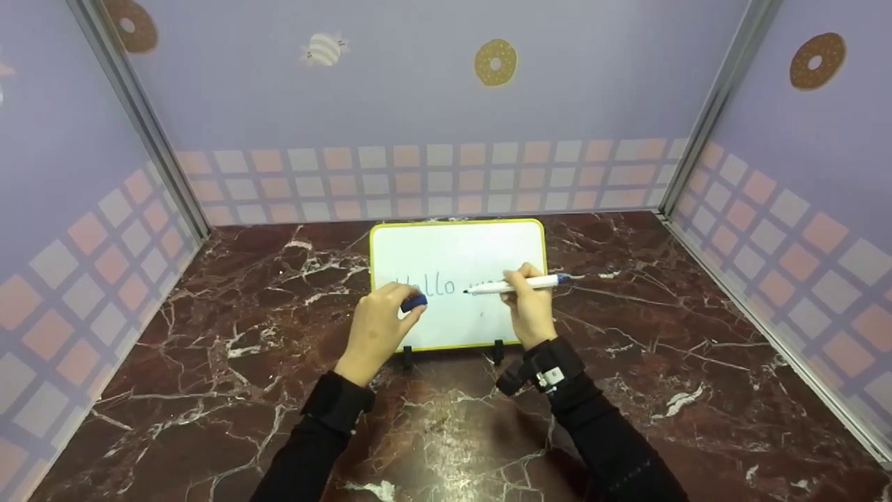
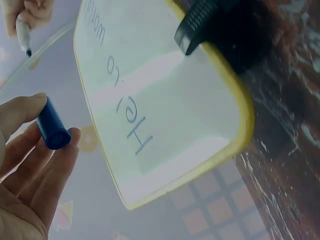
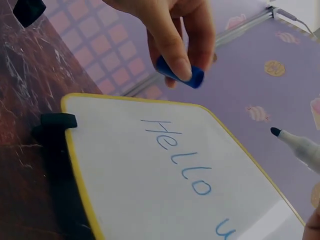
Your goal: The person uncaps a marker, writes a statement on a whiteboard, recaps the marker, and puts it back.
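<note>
My left hand pinches a blue marker cap between thumb and fingers, in front of the lower left part of a whiteboard. In my right hand is a white whiteboard marker, uncapped, its dark tip pointing left toward the cap. Both hands are raised in front of the board, with a gap between cap and tip. The yellow-framed board leans back and bears blue handwriting reading "Hello" and a second word, partly covered by my right hand in the head view.
Two black feet, one a clip at the lower left, hold the board's bottom edge on the dark red marbled tabletop. Behind stands a lilac wall with pink and white squares; metal posts mark its corners.
</note>
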The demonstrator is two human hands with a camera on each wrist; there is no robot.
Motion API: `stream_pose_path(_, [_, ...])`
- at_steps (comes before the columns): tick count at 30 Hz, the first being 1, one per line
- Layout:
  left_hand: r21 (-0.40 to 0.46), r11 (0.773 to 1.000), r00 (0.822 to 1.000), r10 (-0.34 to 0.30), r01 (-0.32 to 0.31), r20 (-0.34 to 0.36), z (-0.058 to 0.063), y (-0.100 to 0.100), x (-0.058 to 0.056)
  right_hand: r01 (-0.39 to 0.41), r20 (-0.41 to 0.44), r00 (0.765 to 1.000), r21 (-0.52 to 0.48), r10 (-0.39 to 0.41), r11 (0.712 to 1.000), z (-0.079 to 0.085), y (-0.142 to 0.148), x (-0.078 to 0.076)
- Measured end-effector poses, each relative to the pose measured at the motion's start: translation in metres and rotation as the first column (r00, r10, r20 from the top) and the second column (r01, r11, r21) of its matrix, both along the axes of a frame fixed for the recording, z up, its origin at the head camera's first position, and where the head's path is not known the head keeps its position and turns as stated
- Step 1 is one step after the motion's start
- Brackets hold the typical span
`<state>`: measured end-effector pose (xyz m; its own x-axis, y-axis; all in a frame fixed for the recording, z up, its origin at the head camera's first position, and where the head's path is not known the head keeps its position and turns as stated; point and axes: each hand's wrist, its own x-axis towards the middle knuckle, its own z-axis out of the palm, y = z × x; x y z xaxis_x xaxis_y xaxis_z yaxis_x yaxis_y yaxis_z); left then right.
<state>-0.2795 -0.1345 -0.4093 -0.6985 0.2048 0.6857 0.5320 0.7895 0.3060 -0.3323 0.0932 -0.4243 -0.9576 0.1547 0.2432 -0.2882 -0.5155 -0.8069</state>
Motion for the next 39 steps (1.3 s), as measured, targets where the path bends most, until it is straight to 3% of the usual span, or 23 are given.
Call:
stream_pose_path(8, [0.025, 0.996, 0.995, -0.092, 0.091, 0.048, -0.002, 0.011, 0.005, -0.098, 0.010, 0.995, 0.060, 0.098, 0.993, -0.004, -0.017, 0.011])
stream_pose_path(15, [-0.030, 0.995, 0.995, -0.093, 0.092, -0.021, -0.004, 0.017, 0.008, -0.134, 0.012, 0.991, 0.133, 0.134, 0.982, -0.007, -0.024, 0.016])
stream_pose_path(22, [-0.082, 0.993, 0.994, -0.092, 0.086, -0.062, -0.005, 0.022, 0.011, -0.165, 0.000, 0.986, 0.143, 0.167, 0.976, -0.008, -0.030, 0.021])
stream_pose_path(32, [-0.102, 0.989, 0.990, -0.113, 0.104, -0.084, -0.006, 0.025, 0.013, -0.158, -0.013, 0.987, 0.139, 0.161, 0.978, -0.008, -0.034, 0.024])
stream_pose_path(39, [-0.066, 0.988, 0.987, -0.141, 0.136, -0.073, -0.006, 0.029, 0.012, -0.135, -0.059, 0.987, 0.174, 0.147, 0.975, -0.008, -0.032, 0.024])
